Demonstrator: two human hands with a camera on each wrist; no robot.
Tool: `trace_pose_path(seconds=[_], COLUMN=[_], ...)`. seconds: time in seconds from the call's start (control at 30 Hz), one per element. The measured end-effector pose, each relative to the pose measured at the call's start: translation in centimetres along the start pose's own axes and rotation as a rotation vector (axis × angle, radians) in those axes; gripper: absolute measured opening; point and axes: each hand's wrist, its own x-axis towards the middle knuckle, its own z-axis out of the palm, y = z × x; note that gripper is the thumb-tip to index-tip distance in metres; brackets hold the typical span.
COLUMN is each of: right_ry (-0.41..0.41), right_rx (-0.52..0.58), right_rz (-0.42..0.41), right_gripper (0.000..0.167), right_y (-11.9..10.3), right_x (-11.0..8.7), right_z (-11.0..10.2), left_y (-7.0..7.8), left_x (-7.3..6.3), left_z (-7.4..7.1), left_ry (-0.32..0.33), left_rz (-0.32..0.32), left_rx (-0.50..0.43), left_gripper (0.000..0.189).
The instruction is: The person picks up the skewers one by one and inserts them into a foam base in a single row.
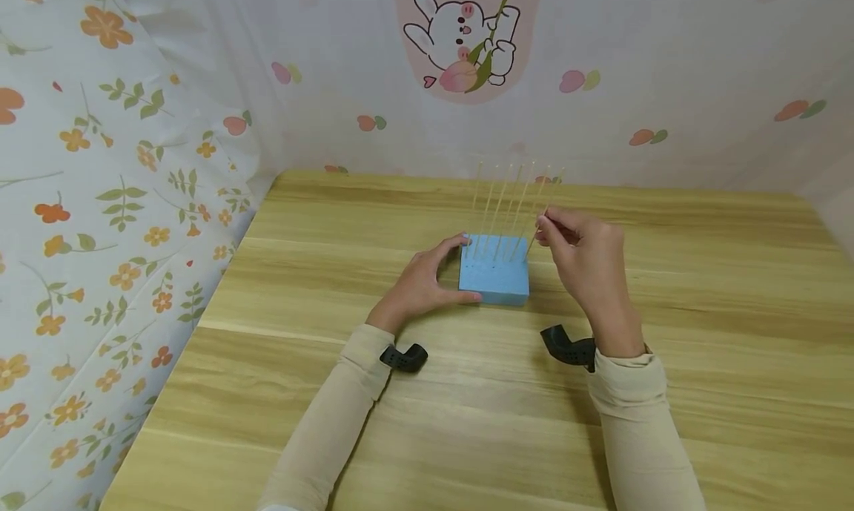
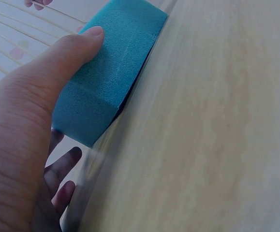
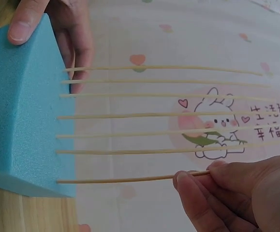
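A light blue foam block [image 1: 494, 279] lies on the table, and my left hand [image 1: 422, 282] grips it from the left. In the left wrist view the thumb presses the front side of the foam block [image 2: 118, 53]; the other fingers reach round the back. Several thin bamboo skewers [image 3: 154, 115] stand in a row in the block's top, near its back edge. My right hand [image 1: 592, 255] pinches the skewer [image 3: 115, 181] at the right end of the row between thumb and fingertip, partway up its length. That skewer's lower end meets the foam surface.
The wood-grain table [image 1: 427, 437] stretches out on all sides of the block. Behind it hangs a pale curtain [image 1: 320, 44] with a rabbit print, and a floral cloth [image 1: 120, 222] hangs at the left. Black wrist mounts [image 1: 567, 345] sit on both forearms.
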Motion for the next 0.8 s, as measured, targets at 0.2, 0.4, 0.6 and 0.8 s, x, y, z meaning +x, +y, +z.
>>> trace_pose_path(seconds=[0.2, 0.4, 0.6, 0.8], right_ry=[-0.005, -0.006, 0.047, 0.102], right_rx=[-0.012, -0.044, -0.040, 0.014], right_rz=[0.009, 0.010, -0.009, -0.037], right_gripper=[0.022, 0.023, 0.027, 0.027], right_y=[-0.13, -0.13, -0.12, 0.14], right_x=[-0.05, -0.01, 0.00, -0.05], right_z=[0.05, -0.06, -0.34, -0.43], left_y=[-0.06, 0.04, 0.19, -0.01], left_x=[-0.13, -0.01, 0.06, 0.04], left_z=[0.03, 0.01, -0.11, -0.13], left_ry=[0.002, 0.008, 0.004, -0.011], left_rz=[-0.005, -0.001, -0.003, -0.002], left_rx=[-0.007, 0.009, 0.019, 0.007], left_gripper=[0.096, 0.096, 0.096, 0.096])
